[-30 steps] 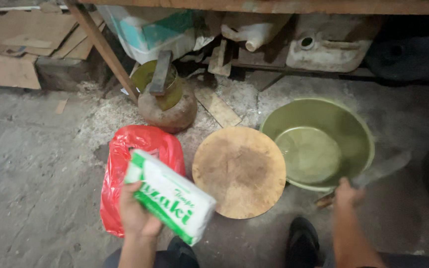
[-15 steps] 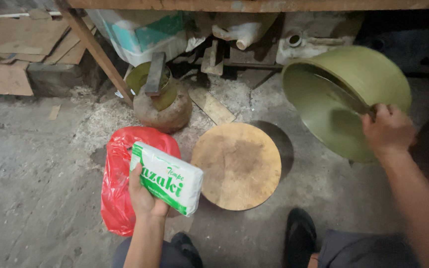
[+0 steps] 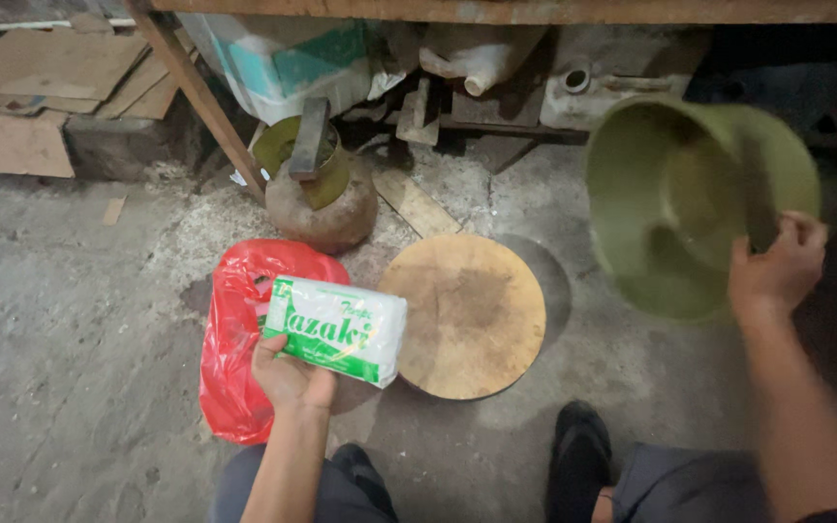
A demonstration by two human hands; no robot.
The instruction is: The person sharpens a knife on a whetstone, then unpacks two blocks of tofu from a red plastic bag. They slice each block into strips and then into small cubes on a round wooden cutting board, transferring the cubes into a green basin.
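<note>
Left hand (image 3: 288, 373) gripping soft white-and-green plastic packet (image 3: 336, 329) over crinkled red plastic bag (image 3: 234, 358); right hand (image 3: 777, 271) clutching tilted round olive-green plastic basin (image 3: 675, 203) by rim, beside round wooden board (image 3: 467, 315).

Round board (image 3: 464, 315) lies flat on the floor (image 3: 70, 320), centre. Plastic bag (image 3: 239, 339) on the floor just left of it, packet (image 3: 336, 329) held above the bag's right edge. Gas cylinder (image 3: 320, 194) behind both, under the counter (image 3: 535, 10). Basin (image 3: 690, 203) tilted, off the floor, right of board. Shoe (image 3: 578, 455) in front of board.
</note>
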